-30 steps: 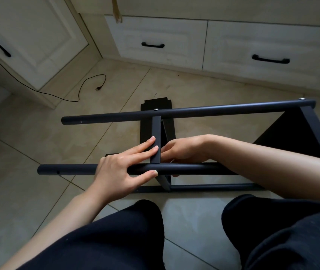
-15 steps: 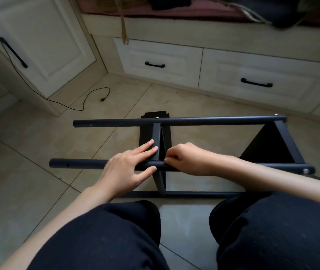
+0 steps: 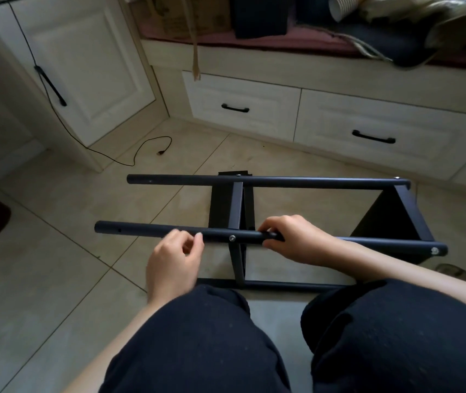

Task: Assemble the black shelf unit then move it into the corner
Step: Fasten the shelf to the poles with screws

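Just right of the left hand (image 3: pixel 173 260), the screw (image 3: pixel 232 237) at the mid joint is now sitting exposed on the near pole (image 3: pixel 152 231). A sec ago that hand was lying flat w/ fingers spread over the joint; now it's pulling back toward the knees, fingers loosely curled, thumb and forefinger close together, and I can't tell if they're pinching anything. The right hand (image 3: pixel 291 239) is gripping the same pole just past the screw, fingers wrapped over the top, thumb under. The black shelf unit (image 3: pixel 311 182) is lying on its side on the floor (image 3: pixel 56 279), directly in front of both hands, 2 shelves fixed btwn the poles. The poles' left ends are still bare, w/ empty holes, so prob another shelf is needed before it's standing and going to the corner.
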A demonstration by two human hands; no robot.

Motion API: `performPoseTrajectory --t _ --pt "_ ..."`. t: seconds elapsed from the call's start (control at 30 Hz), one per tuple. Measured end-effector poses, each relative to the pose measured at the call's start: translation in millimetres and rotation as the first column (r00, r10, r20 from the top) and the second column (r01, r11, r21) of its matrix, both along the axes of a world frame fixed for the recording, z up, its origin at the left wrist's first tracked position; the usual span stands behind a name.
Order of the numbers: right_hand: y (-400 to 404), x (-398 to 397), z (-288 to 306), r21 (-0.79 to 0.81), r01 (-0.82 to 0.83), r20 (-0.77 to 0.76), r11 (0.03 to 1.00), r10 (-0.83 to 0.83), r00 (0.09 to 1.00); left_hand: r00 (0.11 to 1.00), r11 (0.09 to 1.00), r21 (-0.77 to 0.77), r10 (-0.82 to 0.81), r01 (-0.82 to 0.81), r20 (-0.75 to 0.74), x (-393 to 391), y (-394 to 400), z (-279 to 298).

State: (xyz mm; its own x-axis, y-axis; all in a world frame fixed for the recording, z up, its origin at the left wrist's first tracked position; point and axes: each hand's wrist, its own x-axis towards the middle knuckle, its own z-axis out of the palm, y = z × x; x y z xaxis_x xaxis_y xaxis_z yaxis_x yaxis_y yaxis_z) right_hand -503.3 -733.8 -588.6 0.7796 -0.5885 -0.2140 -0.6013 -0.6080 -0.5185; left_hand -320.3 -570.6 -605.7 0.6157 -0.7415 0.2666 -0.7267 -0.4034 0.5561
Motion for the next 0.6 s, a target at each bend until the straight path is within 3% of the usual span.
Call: performPoseTrajectory --t 0.07,0.1,0.17,0.2,0.23,0.3,0.37,0.6 --pt "-2 1 0 0.008 -0.003 0.008 1.000 0.003 1.000 0.941 0.984 0.136 0.155 -0.118 -0.301 -1 -1 -4" --pt "-2 1 0 0.007 -0.007 0.010 1.000 0.007 1.000 0.813 0.969 0.175 0.240 -0.172 -0.531 1 -4 -5" --pt "-3 2 -1 -0.007 -0.017 0.017 1.000 0.017 1.000 0.362 0.949 0.150 0.249 -0.278 -0.898 4 -13 -4" --pt "-4 2 -1 -0.015 -0.024 0.020 1.000 0.025 1.000 0.184 0.940 0.108 0.174 -0.324 -0.967 5 -17 -3" --pt "-4 1 -2 -0.022 -0.032 0.024 0.999 0.032 0.999 0.080 0.929 0.063 0.098 -0.364 -0.992 5 -20 -3" --pt "-4 0 -3 -0.029 -0.042 0.036 0.999 0.043 0.998 -0.023 0.897 -0.007 -0.019 -0.443 -1.000 5 -26 -1" --pt "-4 -1 -4 -0.035 -0.045 0.052 0.998 0.047 0.998 -0.070 0.874 -0.026 -0.068 -0.486 -0.995 5 -31 2" --pt "-8 -2 -5 -0.039 -0.053 0.065 0.998 0.055 0.996 -0.146 0.868 -0.029 -0.116 -0.496 -0.982 2 -34 6"
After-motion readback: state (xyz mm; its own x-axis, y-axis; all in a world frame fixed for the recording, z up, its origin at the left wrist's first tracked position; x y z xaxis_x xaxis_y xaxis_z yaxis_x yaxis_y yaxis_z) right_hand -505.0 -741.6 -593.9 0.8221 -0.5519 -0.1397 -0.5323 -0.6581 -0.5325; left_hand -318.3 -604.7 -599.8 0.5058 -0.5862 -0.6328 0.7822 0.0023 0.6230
